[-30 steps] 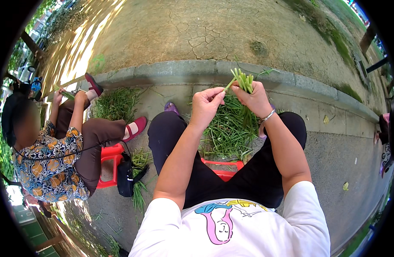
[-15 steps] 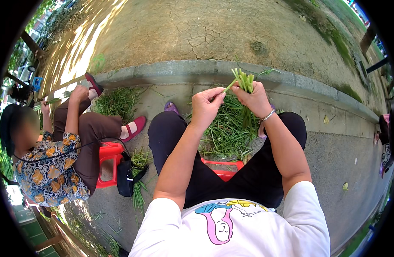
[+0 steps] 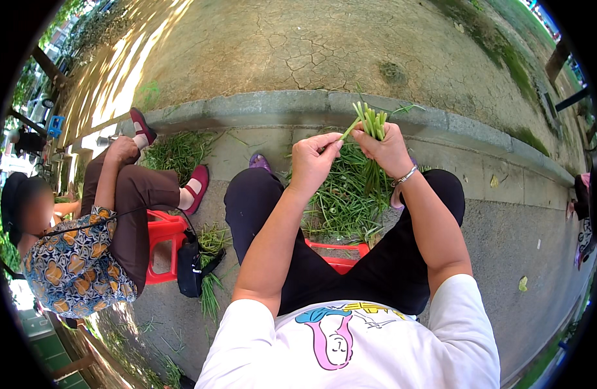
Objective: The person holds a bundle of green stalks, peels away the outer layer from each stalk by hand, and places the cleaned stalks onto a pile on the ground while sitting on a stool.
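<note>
Head view: my left forearm (image 3: 272,240) and right forearm (image 3: 438,223) extend forward from a white shirt (image 3: 402,347) and converge above the gap between my knees. Both elbows are bent and angled outward, and the two hands sit close together at nearly the same height in the frame.

The left hand (image 3: 315,157) is turned with its back toward the camera. Its thumb and forefinger are extended toward the right and pinch a single green stalk (image 3: 351,128); the remaining fingers curl under and are partly hidden. The stalk slants up and to the right from the fingertips, toward the top of the bundle.

The right hand (image 3: 387,149) is wrapped around a bundle of green stalks (image 3: 375,121), with the thumb lying across the near side toward the left hand. The pale ends project above the grip, fanned slightly; the green lengths hang below it. The fingers behind the bundle cannot be fully seen. A bracelet (image 3: 407,174) encircles the right wrist, which is angled inward.

Below the hands, a pile of greens (image 3: 344,201) lies on the pavement between my legs, with the red stool (image 3: 340,264) showing behind it, toward my body. A concrete curb (image 3: 266,104) runs beyond the hands. On the left, a person in a patterned shirt (image 3: 81,259) sits on another red stool (image 3: 162,227), a black bag (image 3: 189,269) beside it.
</note>
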`<state>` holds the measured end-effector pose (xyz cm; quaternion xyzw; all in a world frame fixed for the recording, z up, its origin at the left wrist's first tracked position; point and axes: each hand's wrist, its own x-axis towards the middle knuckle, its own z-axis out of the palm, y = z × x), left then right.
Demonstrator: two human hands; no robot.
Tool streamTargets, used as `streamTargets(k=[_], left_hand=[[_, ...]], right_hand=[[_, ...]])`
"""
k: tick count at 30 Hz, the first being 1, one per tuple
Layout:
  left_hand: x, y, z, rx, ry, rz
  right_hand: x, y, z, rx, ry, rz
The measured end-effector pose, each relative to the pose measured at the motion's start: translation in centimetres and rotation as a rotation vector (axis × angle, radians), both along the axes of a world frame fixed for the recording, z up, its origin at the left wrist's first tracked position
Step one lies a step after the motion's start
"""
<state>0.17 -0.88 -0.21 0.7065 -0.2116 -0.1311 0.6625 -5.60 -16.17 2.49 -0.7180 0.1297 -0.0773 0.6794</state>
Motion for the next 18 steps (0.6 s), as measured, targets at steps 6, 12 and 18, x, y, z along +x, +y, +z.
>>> streamTargets(k=[6,12,18], left_hand=[[-0.10,0.16,-0.27,-0.022,0.023,-0.009],[-0.16,0.15,-0.96,-0.031,-0.014,0.029],[-0.24,0.23,-0.27,0.033,-0.012,0.026]], right_hand=[[-0.25,0.10,-0.10,-0.031,-0.009,-0.003],[-0.16,0.16,-0.71,0.033,-0.029,-0.032],[-0.33,-0.12,-0.68,0.027,-0.030,-0.002]])
